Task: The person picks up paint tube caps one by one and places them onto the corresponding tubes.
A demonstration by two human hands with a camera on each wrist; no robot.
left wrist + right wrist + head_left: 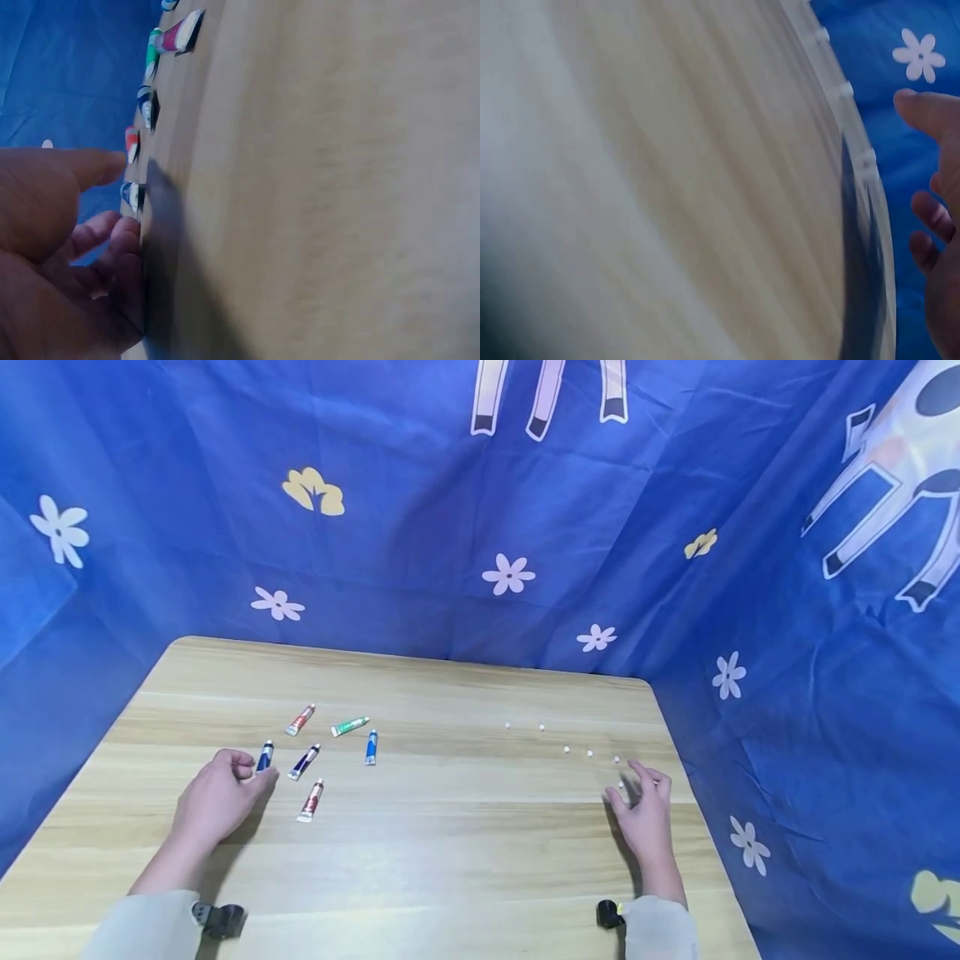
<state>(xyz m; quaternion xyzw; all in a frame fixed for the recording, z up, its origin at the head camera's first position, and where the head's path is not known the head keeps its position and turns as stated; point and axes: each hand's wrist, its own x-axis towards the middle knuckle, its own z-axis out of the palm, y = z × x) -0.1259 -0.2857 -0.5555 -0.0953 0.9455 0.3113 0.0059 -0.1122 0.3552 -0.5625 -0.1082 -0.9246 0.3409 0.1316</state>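
My left hand [225,793] is over the left part of the table, thumb and fingers apart on either side of a dark blue paint tube [265,755]. In the left wrist view a gap shows between the thumb and that small tube [132,196]. Close by lie a purple-blue tube [304,762] and a dark red tube [311,800]. My right hand [647,820] hovers at the right with thumb and fingers spread. Tiny white pieces [621,785] lie by its fingertips; their kind is too small to tell. Nothing shows between its fingers in the right wrist view.
A red tube [300,720], a green tube [350,727] and a bright blue tube [371,747] lie farther back. More white pieces [566,749] trail leftward in a loose line. Blue printed cloth [420,552] hangs behind and beside the wooden table [420,868].
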